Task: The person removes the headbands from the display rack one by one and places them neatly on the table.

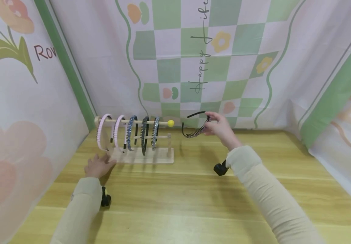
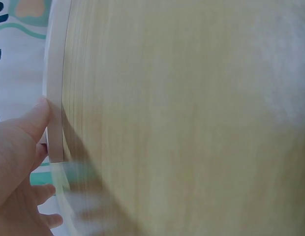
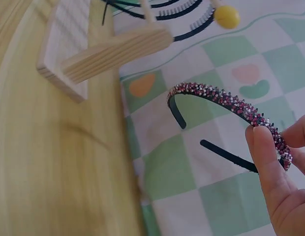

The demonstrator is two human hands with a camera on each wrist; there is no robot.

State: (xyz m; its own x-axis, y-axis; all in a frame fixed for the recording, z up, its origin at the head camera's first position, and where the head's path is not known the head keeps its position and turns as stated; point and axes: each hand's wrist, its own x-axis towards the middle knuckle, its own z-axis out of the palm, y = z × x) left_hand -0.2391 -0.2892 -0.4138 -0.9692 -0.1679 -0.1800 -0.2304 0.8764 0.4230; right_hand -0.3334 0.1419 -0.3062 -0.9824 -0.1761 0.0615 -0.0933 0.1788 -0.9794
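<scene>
A wooden headband rack (image 1: 138, 156) stands on the table, with two pink headbands (image 1: 101, 132) and several glittery dark, blue and silver headbands (image 1: 130, 134) hung along its upper rod. At the rack's left end my left hand (image 1: 98, 166) holds the corner of the base, the thumb (image 2: 38, 118) against its edge. Right of the rack, my right hand (image 1: 219, 128) pinches a black headband (image 3: 216, 96) covered in red and white beads between thumb and fingers. It hangs in the air, its two tips pointing away from the hand, apart from the rack.
A yellow ball (image 1: 170, 123) caps the right end of the rack's upper rod. Behind the wooden table (image 1: 175, 203) hangs a green and white checked curtain (image 1: 190, 67); printed cloth (image 1: 14, 101) also borders the left and right sides.
</scene>
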